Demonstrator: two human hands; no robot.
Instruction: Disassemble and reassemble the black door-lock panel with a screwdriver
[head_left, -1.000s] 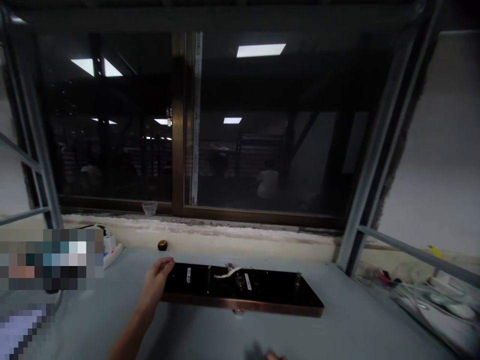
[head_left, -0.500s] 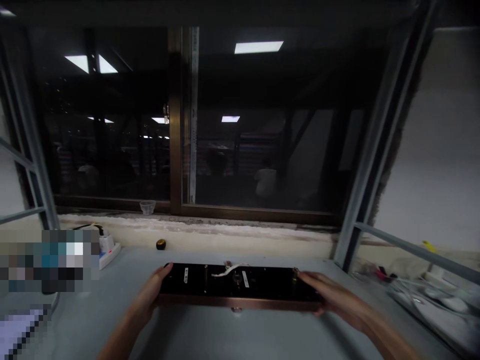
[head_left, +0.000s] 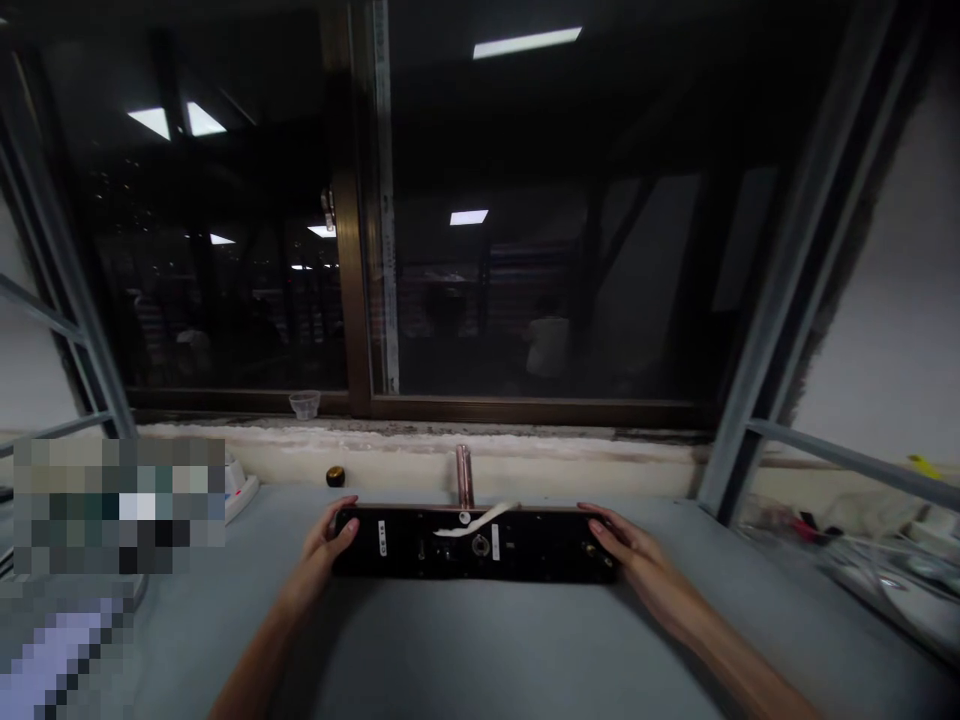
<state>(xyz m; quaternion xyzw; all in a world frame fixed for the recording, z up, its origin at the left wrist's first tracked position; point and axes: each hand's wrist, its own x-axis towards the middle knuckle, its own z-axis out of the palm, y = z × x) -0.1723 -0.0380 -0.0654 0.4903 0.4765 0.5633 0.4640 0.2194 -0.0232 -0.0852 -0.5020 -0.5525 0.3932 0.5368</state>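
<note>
A long, flat black panel [head_left: 540,548] is held level across the middle of the head view, above the worktop. Its near face carries white labels, small metal fittings and a loose white strip or wire [head_left: 487,520]. Behind its upper edge a copper-coloured tube [head_left: 465,475] sticks up; how it joins the panel is hidden. My left hand [head_left: 327,545] grips the left end, thumb on the black face. At the right end my right hand [head_left: 628,548] is closed the same way. The fingers behind the panel are mostly out of sight.
A grey worktop [head_left: 480,650] runs to the wall under a dark window. A black-and-gold round piece [head_left: 335,477] stands near the wall, and a clear plastic cup [head_left: 304,404] on the sill. At left lies a white power strip [head_left: 244,497]; at right, cables and bagged items [head_left: 862,560].
Both hands have tilted the panel so its black face turns more towards me. Its copper-coloured near side has gone from view, and the copper tube now shows above it.
</note>
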